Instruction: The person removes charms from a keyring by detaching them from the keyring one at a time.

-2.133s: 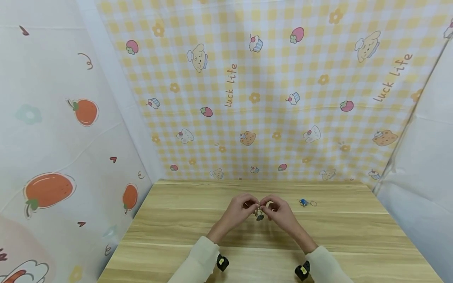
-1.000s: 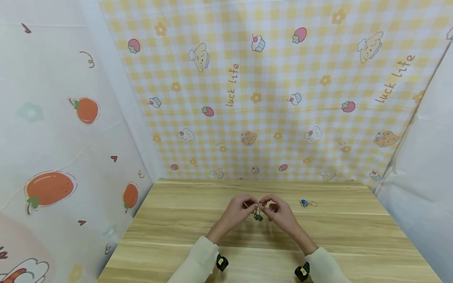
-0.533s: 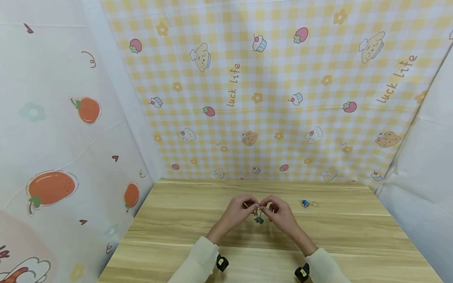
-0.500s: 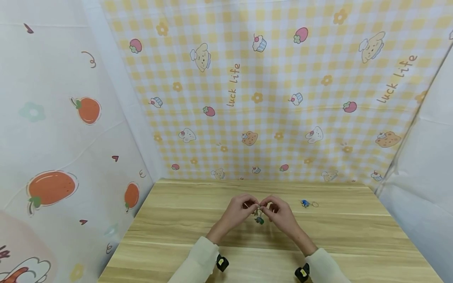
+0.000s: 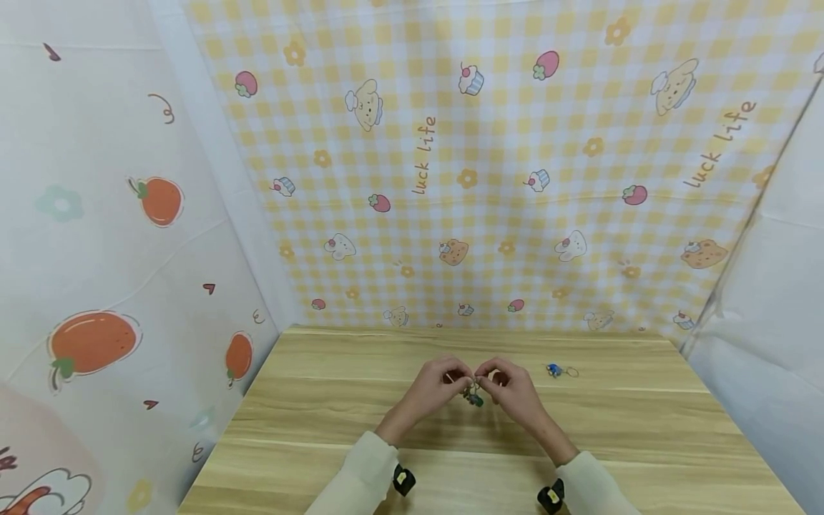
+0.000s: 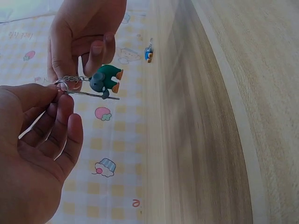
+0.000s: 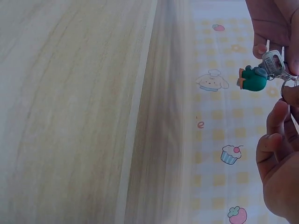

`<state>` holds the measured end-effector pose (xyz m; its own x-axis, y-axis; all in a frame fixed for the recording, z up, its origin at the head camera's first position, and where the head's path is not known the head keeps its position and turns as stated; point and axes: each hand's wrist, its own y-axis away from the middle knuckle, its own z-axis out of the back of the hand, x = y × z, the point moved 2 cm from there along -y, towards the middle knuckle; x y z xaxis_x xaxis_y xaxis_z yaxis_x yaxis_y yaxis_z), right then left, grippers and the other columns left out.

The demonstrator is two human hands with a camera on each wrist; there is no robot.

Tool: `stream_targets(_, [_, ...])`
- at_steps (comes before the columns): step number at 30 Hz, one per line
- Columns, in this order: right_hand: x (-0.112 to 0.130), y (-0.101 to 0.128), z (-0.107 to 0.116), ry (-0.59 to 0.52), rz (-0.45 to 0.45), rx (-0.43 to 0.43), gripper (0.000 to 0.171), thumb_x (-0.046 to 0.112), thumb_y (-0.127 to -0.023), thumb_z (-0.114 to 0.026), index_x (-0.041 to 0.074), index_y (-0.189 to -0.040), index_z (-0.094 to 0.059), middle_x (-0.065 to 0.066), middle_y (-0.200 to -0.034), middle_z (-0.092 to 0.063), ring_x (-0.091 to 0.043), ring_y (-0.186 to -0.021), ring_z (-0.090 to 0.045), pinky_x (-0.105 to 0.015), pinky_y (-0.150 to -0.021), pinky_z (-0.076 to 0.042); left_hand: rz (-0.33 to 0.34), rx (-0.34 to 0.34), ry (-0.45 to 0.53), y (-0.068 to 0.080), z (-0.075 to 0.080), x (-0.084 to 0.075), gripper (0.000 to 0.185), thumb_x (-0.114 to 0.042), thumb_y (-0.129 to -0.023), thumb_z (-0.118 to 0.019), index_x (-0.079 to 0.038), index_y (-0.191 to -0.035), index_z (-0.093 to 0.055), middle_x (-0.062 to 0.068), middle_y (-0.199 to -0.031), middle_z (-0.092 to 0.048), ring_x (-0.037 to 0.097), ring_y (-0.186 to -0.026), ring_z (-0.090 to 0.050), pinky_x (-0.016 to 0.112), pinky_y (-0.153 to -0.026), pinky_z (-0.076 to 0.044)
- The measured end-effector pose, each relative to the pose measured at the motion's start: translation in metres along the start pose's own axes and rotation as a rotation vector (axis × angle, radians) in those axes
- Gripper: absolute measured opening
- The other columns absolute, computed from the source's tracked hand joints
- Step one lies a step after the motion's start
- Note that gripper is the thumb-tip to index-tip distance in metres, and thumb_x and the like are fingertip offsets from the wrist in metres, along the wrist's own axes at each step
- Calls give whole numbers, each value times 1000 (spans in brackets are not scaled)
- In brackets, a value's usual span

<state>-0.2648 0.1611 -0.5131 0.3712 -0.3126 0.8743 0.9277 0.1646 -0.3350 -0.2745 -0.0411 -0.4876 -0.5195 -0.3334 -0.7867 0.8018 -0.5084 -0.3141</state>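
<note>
Hands meet above the middle of the wooden table [image 5: 322, 429], and between them you hold a small key ring [image 6: 62, 85] clear of the surface. Your left hand [image 5: 433, 390] pinches the ring with thumb and forefinger, the other fingers loosely curled. Your right hand [image 5: 511, 390] pinches it from the opposite side, fingers curled likewise. A short chain runs off the ring to a green toy figure [image 6: 106, 79] that hangs just below your fingertips. A silver key [image 7: 273, 64] sits on the ring too, its long axis lying roughly level, pointing from one hand toward the other. Well to the right on the table lies a blue charm [image 5: 552, 370].
</note>
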Motion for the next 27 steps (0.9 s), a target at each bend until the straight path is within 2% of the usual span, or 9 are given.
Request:
stream_targets(5, [1, -3, 5, -9, -28, -21, 4, 14, -104, -71, 11, -104, -74, -10, -97, -69, -6, -51, -47, -25, -48, -45, 12, 17, -5, 1, 0, 0, 12, -18, -105, -69, -11, -105, -79, 2, -100, -75, 1, -83, -64, 20, -75, -57])
stream_targets(8, [2, -6, 8, 0, -11, -23, 4, 11, -103, -72, 8, -104, -73, -12, -99, -69, -5, -51, -47, -25, -48, -44, 20, 5, -4, 1, 0, 0, 12, -18, -105, -70, -10, -105, -79, 2, -101, -74, 2, -81, -63, 20, -73, -57])
stream_targets(16, [3, -7, 15, -6, -31, -38, 5, 7, -100, -73, 6, -105, -71, -14, -101, -69, -5, -53, -48, -25, -50, -46, 18, -29, -21, 1, 4, 3, 12, -17, -104, -70, -8, -106, -78, 2, -103, -75, 0, -82, -63, 21, -74, -57])
stream_targets(22, [-3, -7, 22, 53, -34, -52, 5, 7, -99, -75, 7, -102, -71, -12, -99, -68, -6, -54, -51, -26, -51, -49, 6, -54, -30, 0, 5, 6, 11, -15, -104, -70, -7, -104, -78, 3, -99, -76, 0, -79, -63, 21, -73, -57])
stream_targets(27, [-9, -5, 31, 95, -65, -47, 7, 11, -100, -75, 6, -103, -70, -9, -98, -67, -7, -55, -51, -27, -52, -50, 39, -69, -15, 1, 8, 8, 10, -17, -104, -70, -12, -103, -78, 2, -97, -77, 0, -78, -62, 21, -71, -57])
